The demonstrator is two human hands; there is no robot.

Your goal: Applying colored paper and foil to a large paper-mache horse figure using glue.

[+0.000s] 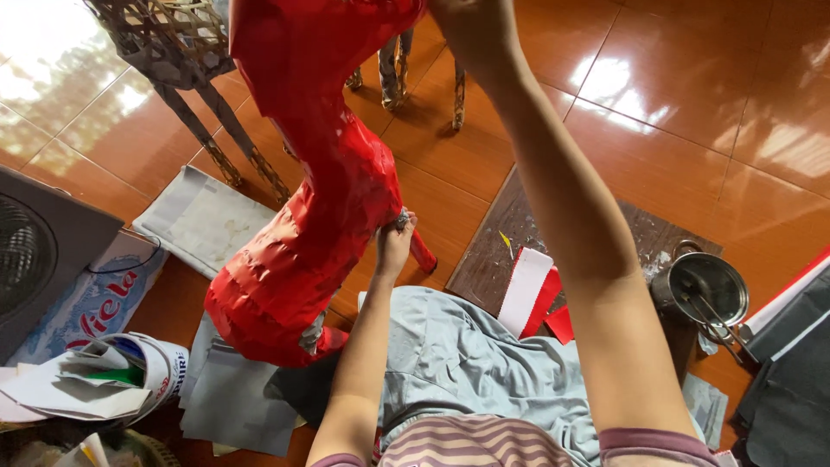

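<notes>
A large red paper-covered animal figure (320, 164) stands tilted over the person's lap, its glossy skin of pasted red sheets running from the top edge down to a blunt end near the grey shorts (467, 355). The left hand (394, 238) presses against the figure's side by a thin red leg (422, 252), fingers closed on a small grey wad, seemingly paper or a brush tip. The right hand (467, 22) reaches up to the figure's upper part; its fingers are cut off by the frame, so its grip cannot be told. The work looks like pasting and smoothing the covering; the next move likely calls for steadying the figure while pressing the patch flat. Nearby lie red and white paper strips (532, 298), a small metal pot (705, 290), and a bare woven bamboo frame (173, 43).
</notes>
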